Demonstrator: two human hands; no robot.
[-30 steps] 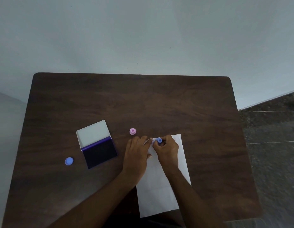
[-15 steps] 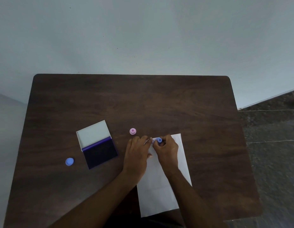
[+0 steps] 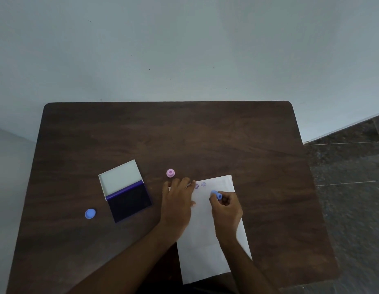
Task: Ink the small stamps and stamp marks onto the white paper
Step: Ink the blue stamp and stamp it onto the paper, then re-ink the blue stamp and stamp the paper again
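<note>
Setting: dark wood worktop [image 3: 184, 134] stood against a pale wall, with dark tiled floor to the right.
Blue stamp: small blue stamp [image 3: 216, 195] was pinched in the right hand [image 3: 226, 211], lifted just above the paper and tilted on its side.
Right grip: fingers curled round the blue stamp.
White paper: white paper [image 3: 207, 240] lay at the near right of the worktop, running to its front edge.
Marks: two small purple marks [image 3: 200, 185] sat side by side near the sheet's far left corner.
Left grip: left hand [image 3: 177, 205] lay flat, fingers straight, pressing the paper's left edge.
Pink stamp: pink stamp [image 3: 170, 173] stood upright just beyond the left fingers.
Ink pad: ink pad [image 3: 125, 190] lay open well left of the paper, white lid hinged back.
Blue cap: round blue cap [image 3: 90, 213] lay near the pad's left side.
</note>
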